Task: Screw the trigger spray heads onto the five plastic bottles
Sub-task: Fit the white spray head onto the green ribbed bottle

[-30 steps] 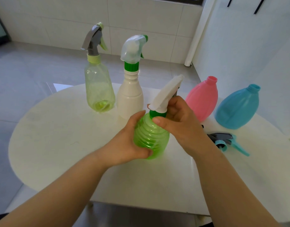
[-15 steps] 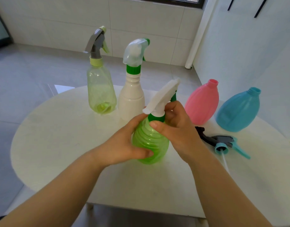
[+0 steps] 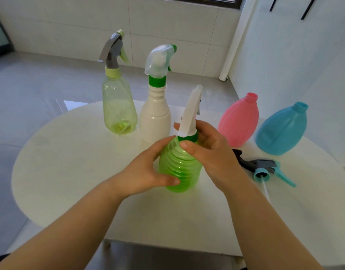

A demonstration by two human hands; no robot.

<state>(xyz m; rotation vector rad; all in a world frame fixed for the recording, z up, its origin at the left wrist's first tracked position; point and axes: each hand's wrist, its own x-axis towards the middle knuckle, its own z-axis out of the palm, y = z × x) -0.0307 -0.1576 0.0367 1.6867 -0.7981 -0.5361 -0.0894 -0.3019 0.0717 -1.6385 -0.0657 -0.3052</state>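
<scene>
A ribbed green bottle (image 3: pixel 180 168) stands at the middle of the round white table (image 3: pixel 70 162). My left hand (image 3: pixel 146 170) grips its body. My right hand (image 3: pixel 212 152) is wrapped around the green collar of the white trigger head (image 3: pixel 191 112) on its neck. Behind stand a pale yellow-green bottle (image 3: pixel 119 106) with a grey head and a white bottle (image 3: pixel 156 114) with a translucent head. To the right stand a pink bottle (image 3: pixel 239 121) and a blue bottle (image 3: pixel 282 129), both with bare necks. Two loose trigger heads lie near them: a black one (image 3: pixel 242 161) and a grey-and-teal one (image 3: pixel 265 170).
The table's front edge runs just below my forearms. A tiled floor and tiled wall lie beyond the table; a white wall stands close on the right behind the blue bottle.
The white trigger head has turned on the green bottle: its nozzle pointed right and away, and now points almost straight away. My right hand turned with the collar.
</scene>
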